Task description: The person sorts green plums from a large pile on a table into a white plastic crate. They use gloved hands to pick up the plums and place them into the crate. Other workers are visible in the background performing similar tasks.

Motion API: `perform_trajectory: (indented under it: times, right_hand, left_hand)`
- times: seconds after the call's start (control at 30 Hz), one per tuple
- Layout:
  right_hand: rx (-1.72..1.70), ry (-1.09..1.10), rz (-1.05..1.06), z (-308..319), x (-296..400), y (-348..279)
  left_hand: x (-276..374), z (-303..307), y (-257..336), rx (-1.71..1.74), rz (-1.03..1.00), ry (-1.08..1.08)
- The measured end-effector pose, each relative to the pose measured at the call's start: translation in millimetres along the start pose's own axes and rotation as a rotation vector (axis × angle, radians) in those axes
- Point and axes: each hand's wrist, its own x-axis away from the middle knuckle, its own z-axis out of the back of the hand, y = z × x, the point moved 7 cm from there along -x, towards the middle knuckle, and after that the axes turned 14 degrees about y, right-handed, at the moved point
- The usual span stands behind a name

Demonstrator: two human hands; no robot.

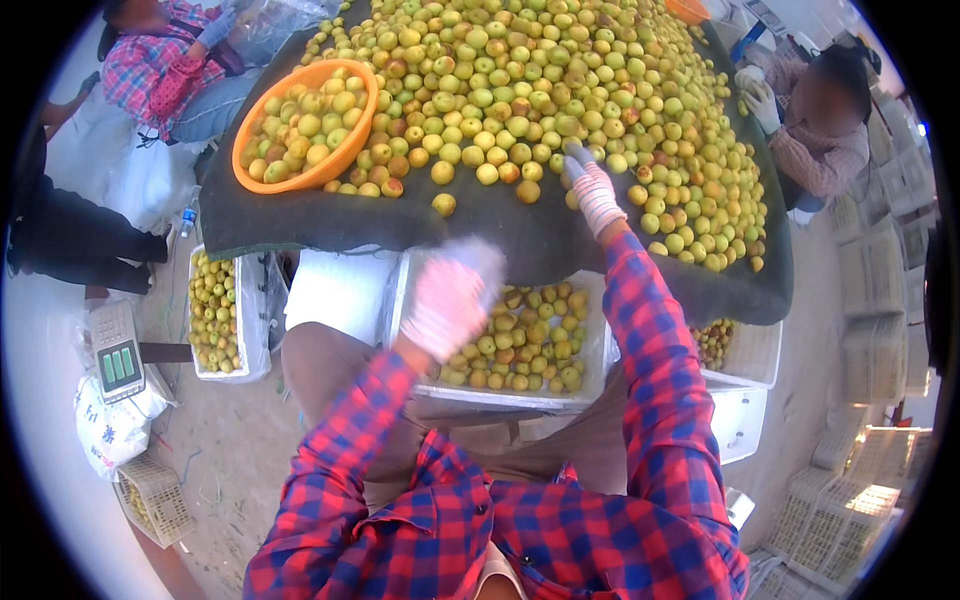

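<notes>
My left hand (pixel 454 296), in a pale glove with a pink back, is blurred over a white foam box (pixel 598 375) lined with plastic. Yellow-green fruits (pixel 525 337), perhaps jujubes, lie inside that box. Whether this hand holds a fruit cannot be told. My right hand (pixel 592 184), in a striped glove with grey fingertips, reaches onto the dark cloth of the table (pixel 487 217). Its fingertips touch the front of a large heap of similar fruits (pixel 510 97); its grip is hidden. An orange plastic basket (pixel 351 156) full of fruit rests at the heap's left.
Another foam box (pixel 253 330) of fruit stands left, beside a digital scale (pixel 118 352). At right are a fruit box (pixel 757 360) and stacked plastic crates (pixel 832 510). One person (pixel 817 142) sits at the table's right; others are at upper left.
</notes>
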Motion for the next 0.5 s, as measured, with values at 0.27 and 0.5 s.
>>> perform_trajectory:
  times: [0.27,0.5]
  right_hand:
    - [0.243,-0.315,0.357,-46.0,36.5,-59.2]
    - [0.457,0.061,0.595,-14.2,-12.6,-117.2]
  left_hand:
    - [-92.2,-23.5,-137.7,-0.072,0.458,-0.048]
    - [-88.9,-20.4,-134.6,-0.064,0.509,-0.059]
